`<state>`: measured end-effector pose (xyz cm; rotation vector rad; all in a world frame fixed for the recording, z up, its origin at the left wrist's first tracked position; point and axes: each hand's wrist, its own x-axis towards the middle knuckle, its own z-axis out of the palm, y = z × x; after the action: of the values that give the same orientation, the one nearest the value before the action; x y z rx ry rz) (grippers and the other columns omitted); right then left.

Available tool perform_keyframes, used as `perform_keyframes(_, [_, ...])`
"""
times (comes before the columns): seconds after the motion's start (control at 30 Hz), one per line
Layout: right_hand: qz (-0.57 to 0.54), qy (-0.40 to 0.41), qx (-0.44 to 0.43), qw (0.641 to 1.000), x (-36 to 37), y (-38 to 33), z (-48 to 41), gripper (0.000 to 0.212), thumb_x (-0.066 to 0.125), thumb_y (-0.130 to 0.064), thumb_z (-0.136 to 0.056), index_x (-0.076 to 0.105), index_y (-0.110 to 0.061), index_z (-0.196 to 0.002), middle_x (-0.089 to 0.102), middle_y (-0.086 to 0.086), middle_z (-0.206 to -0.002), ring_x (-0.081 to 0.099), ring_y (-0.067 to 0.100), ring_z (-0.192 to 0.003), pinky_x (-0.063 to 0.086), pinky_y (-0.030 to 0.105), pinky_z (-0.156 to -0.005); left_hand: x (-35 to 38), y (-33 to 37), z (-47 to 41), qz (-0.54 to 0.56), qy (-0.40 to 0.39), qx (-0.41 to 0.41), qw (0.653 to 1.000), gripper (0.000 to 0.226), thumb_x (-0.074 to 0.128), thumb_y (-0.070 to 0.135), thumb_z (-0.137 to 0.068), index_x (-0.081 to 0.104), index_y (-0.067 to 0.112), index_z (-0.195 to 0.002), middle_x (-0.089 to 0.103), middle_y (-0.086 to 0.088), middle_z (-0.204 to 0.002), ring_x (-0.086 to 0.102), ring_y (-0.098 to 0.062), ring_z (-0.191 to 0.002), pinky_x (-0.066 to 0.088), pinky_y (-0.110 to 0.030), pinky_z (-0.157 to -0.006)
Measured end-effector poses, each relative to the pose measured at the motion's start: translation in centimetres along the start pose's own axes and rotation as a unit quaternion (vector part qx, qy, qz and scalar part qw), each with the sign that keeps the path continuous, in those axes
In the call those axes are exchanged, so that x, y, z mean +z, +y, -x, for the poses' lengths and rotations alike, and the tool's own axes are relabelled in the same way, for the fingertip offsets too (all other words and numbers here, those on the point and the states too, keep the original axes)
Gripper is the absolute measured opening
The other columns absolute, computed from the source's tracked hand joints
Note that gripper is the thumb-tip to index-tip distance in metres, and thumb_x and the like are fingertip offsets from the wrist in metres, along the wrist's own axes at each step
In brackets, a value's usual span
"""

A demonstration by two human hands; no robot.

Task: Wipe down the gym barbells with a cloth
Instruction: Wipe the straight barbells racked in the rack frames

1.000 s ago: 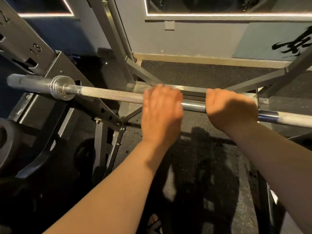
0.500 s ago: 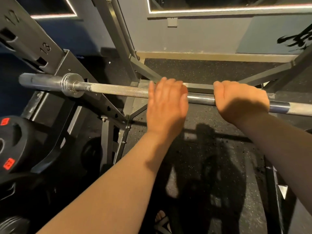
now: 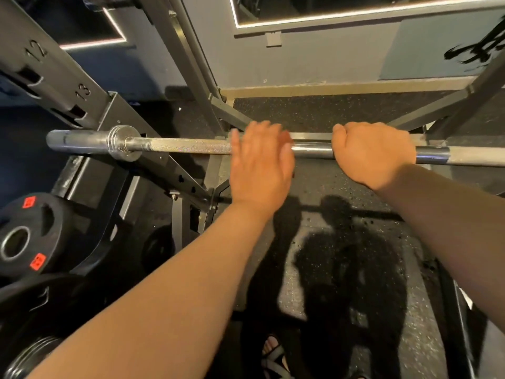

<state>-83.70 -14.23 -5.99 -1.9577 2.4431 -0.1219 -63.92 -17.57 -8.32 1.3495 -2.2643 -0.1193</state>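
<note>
Underfoot: black rubber floor (image 3: 410, 310) with pale speckle. One sandalled foot (image 3: 273, 351) sits at the near edge, partly cut off by the frame. The person's shadow (image 3: 349, 269) falls across the floor ahead of it. Both forearms cover much of the near floor.

Near left: black weight plates (image 3: 32, 222) with red labels. The lower ones are dark and cut off, and the label text is unreadable.

Mid view: barbell (image 3: 185, 145) runs left-right at a grey rack. Its left sleeve and collar (image 3: 121, 143) are visible; the right end leaves the frame.
- Left hand (image 3: 261, 165) lies palm down across the shaft where the knurling ends, fingers straight and together. It is motion-blurred, so I can't tell whether it presses or skims. Whatever is under the palm is hidden.
- Right hand (image 3: 374, 154) is near it on the right, with bare smooth shaft between them. Its fingers are curled over the bar, holding it.

Left, behind the sleeve: slanted rack upright (image 3: 57, 77) with slots numbered 12 and 13.

Beyond the bar: rack base struts (image 3: 235, 116) cross more speckled floor. Then come a pale skirting strip (image 3: 328, 87) and a grey-blue wall (image 3: 328, 58).

Far right on the wall: black brush-style marking (image 3: 478, 50), cut off.

Top: mirror (image 3: 355, 4) edged with a lit strip. The reflection is too dark to read.
</note>
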Motion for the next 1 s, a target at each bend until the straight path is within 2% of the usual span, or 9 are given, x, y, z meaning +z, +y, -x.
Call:
perform_keyframes(0.17, [0.020,0.039,-0.022,0.999,0.3,0.0,0.1,0.036,0.028,-0.024,-0.108,0.057,-0.009,-0.093,0.060,0.012,-0.080,0.058,0.033,-0.070,0.039,0.037,-0.061,1.3,3.1,-0.9,0.065,0.063,-0.178,0.980,0.032,0.039,0.024,-0.106,0.058,0.009,-0.126,0.055,-0.009,-0.134,0.035,-0.029,-0.144,0.006,-0.048,-0.127])
perform_keyframes(0.3, [0.039,0.060,-0.041,0.997,0.8,0.0,0.0,0.038,0.030,-0.025,-0.108,0.061,-0.007,-0.097,0.068,0.020,-0.094,0.066,0.042,-0.083,0.039,0.041,-0.063,3.2,6.3,0.3,0.077,0.015,-0.034,0.996,0.036,0.037,0.026,-0.104,0.057,0.010,-0.129,0.054,-0.007,-0.135,0.033,-0.031,-0.144,0.002,-0.049,-0.126])
perform_keyframes(0.4, [0.037,0.089,-0.050,0.994,0.7,0.0,0.3,0.038,0.032,-0.022,-0.108,0.061,-0.005,-0.092,0.067,0.020,-0.086,0.067,0.042,-0.077,0.042,0.040,-0.061,2.5,4.7,0.6,0.041,-0.009,0.046,0.998,0.040,0.039,0.030,-0.105,0.052,0.013,-0.139,0.052,-0.005,-0.142,0.033,-0.028,-0.147,0.003,-0.046,-0.127])
perform_keyframes(0.47, [0.013,0.117,-0.034,0.992,0.7,0.0,0.3,0.036,0.034,-0.021,-0.106,0.060,-0.008,-0.084,0.061,0.016,-0.074,0.061,0.036,-0.065,0.044,0.039,-0.060,1.9,3.1,0.7,0.004,0.009,0.032,0.999,0.041,0.039,0.032,-0.106,0.051,0.016,-0.141,0.052,-0.002,-0.144,0.033,-0.025,-0.147,0.004,-0.047,-0.127])
perform_keyframes(0.53, [0.014,0.085,-0.023,0.996,1.0,0.1,0.4,0.040,0.027,-0.026,-0.108,0.058,-0.010,-0.088,0.058,0.013,-0.077,0.055,0.034,-0.068,0.039,0.040,-0.059,1.6,2.1,1.0,0.015,0.042,-0.049,0.998,0.041,0.035,0.031,-0.105,0.050,0.015,-0.141,0.049,-0.004,-0.148,0.028,-0.026,-0.151,0.007,-0.050,-0.127])
perform_keyframes(0.67, [0.035,0.106,-0.040,0.993,1.0,0.1,0.4,0.042,0.029,-0.025,-0.110,0.062,-0.003,-0.095,0.066,0.019,-0.085,0.064,0.041,-0.074,0.033,0.040,-0.058,2.7,5.3,0.4,0.086,0.078,-0.187,0.975,0.037,0.036,0.022,-0.107,0.052,0.008,-0.138,0.041,-0.009,-0.155,0.013,-0.030,-0.155,0.002,-0.049,-0.127])
perform_keyframes(0.73, [0.022,0.095,-0.028,0.995,0.9,0.0,0.5,0.041,0.029,-0.025,-0.110,0.062,-0.003,-0.098,0.067,0.019,-0.091,0.065,0.041,-0.080,0.034,0.040,-0.060,3.5,7.5,0.0,0.117,0.069,-0.174,0.975,0.033,0.037,0.019,-0.107,0.056,0.007,-0.131,0.046,-0.009,-0.150,0.014,-0.030,-0.155,-0.001,-0.047,-0.127])
perform_keyframes(0.9, [0.091,0.073,-0.076,0.990,1.0,0.3,0.7,0.040,0.021,-0.024,-0.109,0.058,-0.009,-0.105,0.067,0.014,-0.098,0.066,0.038,-0.084,0.031,0.040,-0.057,3.1,6.2,1.0,0.072,0.010,-0.004,0.997,0.034,0.040,0.024,-0.106,0.055,0.014,-0.135,0.051,-0.005,-0.144,0.028,-0.028,-0.150,0.004,-0.045,-0.128])
perform_keyframes(1.0, [0.032,0.046,-0.065,0.996,0.5,0.5,0.3,0.027,0.031,-0.022,-0.108,0.056,-0.011,-0.106,0.064,0.011,-0.096,0.054,0.032,-0.074,0.033,0.039,-0.059,1.5,3.1,0.8,0.041,0.049,-0.065,0.996,0.033,0.038,0.025,-0.106,0.056,0.017,-0.133,0.054,-0.003,-0.141,0.031,-0.026,-0.149,0.007,-0.048,-0.128])
